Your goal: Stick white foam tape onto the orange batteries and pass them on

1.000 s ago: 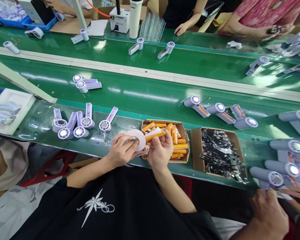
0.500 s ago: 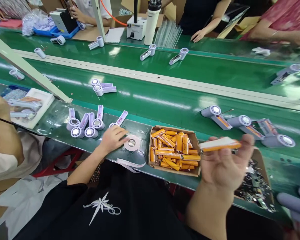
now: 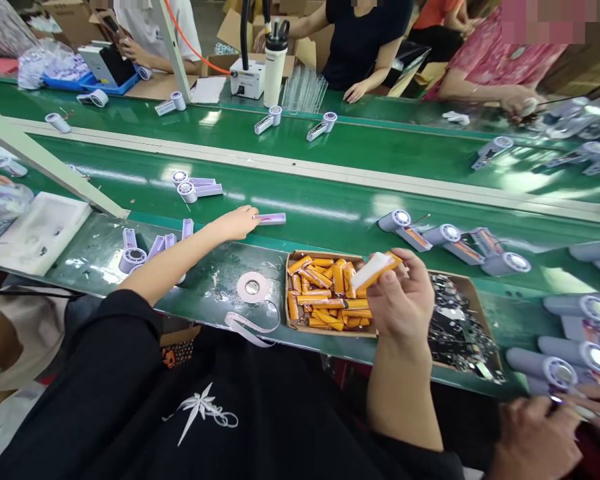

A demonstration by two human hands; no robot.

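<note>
Apparently, the left hand (image 3: 237, 223) is pinching a half-hidden fan (image 3: 274, 219) near the belt (image 3: 325, 223) while the right hand (image 3: 404, 300) is pinching a battery (image 3: 375, 272) at one end, its shallow grip risking a drop into the box (image 3: 330, 331).

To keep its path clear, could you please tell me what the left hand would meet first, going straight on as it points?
Past the lavender part at its fingertips, the left hand would probably cross the green surface and meet the pale rail first, though depth is unclear.
</note>
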